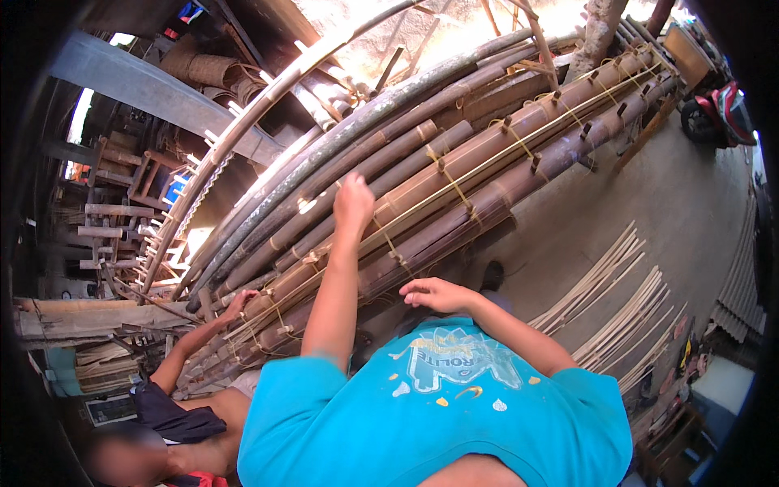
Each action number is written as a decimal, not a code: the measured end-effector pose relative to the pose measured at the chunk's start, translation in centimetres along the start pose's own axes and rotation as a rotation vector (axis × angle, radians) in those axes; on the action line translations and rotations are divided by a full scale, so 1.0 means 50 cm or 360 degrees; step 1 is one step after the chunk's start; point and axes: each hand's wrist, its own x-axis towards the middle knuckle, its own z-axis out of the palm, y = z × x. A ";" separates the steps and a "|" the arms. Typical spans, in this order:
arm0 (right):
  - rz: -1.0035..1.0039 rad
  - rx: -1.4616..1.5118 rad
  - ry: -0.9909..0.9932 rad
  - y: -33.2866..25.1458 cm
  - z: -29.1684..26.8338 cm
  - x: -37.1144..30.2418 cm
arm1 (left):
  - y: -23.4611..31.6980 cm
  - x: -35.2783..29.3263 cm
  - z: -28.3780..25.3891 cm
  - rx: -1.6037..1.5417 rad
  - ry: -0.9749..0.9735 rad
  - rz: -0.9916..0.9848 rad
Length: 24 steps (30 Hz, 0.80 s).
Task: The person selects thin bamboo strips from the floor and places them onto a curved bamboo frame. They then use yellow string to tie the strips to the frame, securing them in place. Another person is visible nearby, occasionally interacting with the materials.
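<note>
"Cluttered workshop, grey floor [560, 243]. Where's the work?"

"Bamboo poles [442, 226], slanting before the wearer. Likely being lashed; next calls for even tension on the ties [456, 190], I'd judge."

"Writing?"

"Pale lettering [442, 351] on the turquoise shirt [324, 422]."

"Grip?"

"Left hand [355, 203] curled over the poles, contents unclear; right hand [436, 293] loosely open, apparently empty."

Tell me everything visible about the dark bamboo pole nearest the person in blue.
The dark bamboo pole is long, round and purplish brown, with ringed joints. It lies slantwise, running toward the picture's upper right. Short pegs protrude from it, and thin cords run from them toward the lighter pole alongside. The right hand is nearby; any touch is unclear.
</note>
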 end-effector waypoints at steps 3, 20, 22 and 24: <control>0.0290 0.1778 0.0807 -0.051 0.070 0.032 | -0.166 -0.125 -0.012 0.0088 -0.0802 0.0164; -0.0256 -0.0220 0.0169 -0.341 0.007 0.264 | -0.147 -0.209 0.028 -0.0142 -0.0187 0.0096; -0.0155 -0.0825 -0.0132 -0.300 0.038 0.137 | -0.128 -0.210 0.028 -0.0116 -0.0122 0.0135; -0.0188 -0.1389 -0.0067 -0.171 0.054 0.055 | -0.110 -0.210 0.026 0.0003 -0.0014 0.0218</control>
